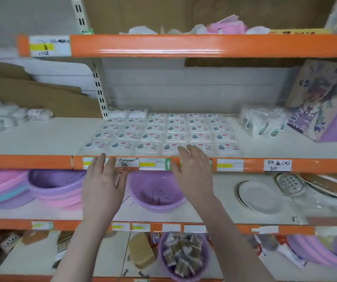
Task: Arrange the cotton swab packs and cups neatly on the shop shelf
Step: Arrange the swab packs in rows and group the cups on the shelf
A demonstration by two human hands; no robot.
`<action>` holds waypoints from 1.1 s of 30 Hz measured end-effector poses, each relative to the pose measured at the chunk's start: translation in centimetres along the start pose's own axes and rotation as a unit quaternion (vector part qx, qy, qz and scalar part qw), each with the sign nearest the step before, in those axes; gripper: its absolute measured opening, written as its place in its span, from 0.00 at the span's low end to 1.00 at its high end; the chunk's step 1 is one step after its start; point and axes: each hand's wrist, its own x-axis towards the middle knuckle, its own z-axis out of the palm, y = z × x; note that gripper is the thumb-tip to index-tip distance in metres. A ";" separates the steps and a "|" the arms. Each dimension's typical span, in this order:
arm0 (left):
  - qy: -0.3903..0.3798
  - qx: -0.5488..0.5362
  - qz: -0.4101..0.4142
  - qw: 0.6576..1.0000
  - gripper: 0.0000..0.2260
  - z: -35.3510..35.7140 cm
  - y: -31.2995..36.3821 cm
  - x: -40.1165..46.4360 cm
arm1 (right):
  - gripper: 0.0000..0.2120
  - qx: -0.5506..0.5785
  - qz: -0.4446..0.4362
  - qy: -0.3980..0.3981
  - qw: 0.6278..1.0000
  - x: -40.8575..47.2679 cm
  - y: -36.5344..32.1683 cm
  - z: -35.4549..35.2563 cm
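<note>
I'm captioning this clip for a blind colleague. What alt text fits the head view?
Two open hands, left hand and right hand, reach toward a neat grid of cotton swab packs on the middle shelf. Bagged cups lie to the packs' right; purple basins sit on the shelf below.

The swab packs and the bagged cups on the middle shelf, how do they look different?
The swab packs lie flat in a tidy grid of rows; the cups sit bunched in clear wrap to the right of the packs. The packs are flat and rectangular; the cups are taller and round. The right hand reaches the packs' front row; no hand is near the cups. Both are mostly white and sit on the same shelf.
</note>
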 end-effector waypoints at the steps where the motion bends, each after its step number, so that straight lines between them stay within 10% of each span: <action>1: 0.003 0.005 0.000 1.000 0.22 -0.6 -1.3 -0.2 | 0.18 0.005 0.001 -0.003 1.000 -0.2 -1.3 0.5; 33: 0.019 0.109 -0.094 0.989 0.25 -2.0 -40.2 21.7 | 0.19 0.073 -0.099 -0.149 0.981 20.2 -35.5 30.9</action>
